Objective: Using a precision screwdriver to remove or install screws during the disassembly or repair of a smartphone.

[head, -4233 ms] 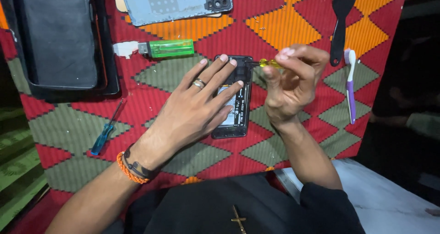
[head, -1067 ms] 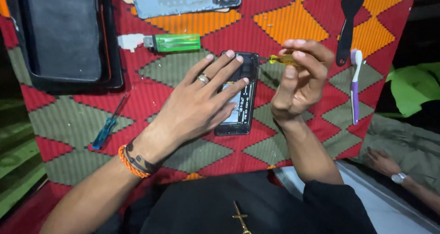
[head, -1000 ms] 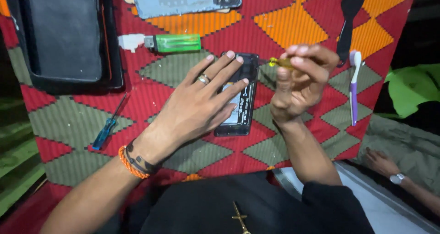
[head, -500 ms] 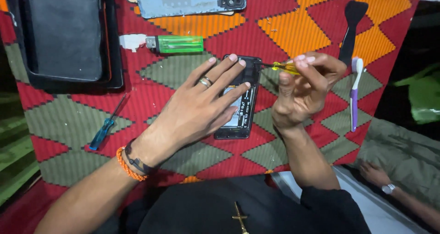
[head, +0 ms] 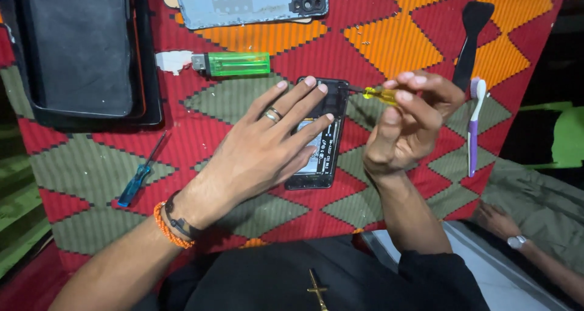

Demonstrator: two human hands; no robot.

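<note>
My right-hand fingers [head: 409, 98] pinch a small yellow screwdriver [head: 378, 94], tip at the opened phone [head: 319, 134]; my left hand [head: 267, 143] lies flat, spread across it on the desk. It seems light, stiff and fragile, best held by the edges.

The left hand [head: 261, 150] wears a metal ring at twelve o'clock, orange and black wristbands at seven; right hand [head: 409, 123] bare; black clothing, gold cross pendant.
</note>
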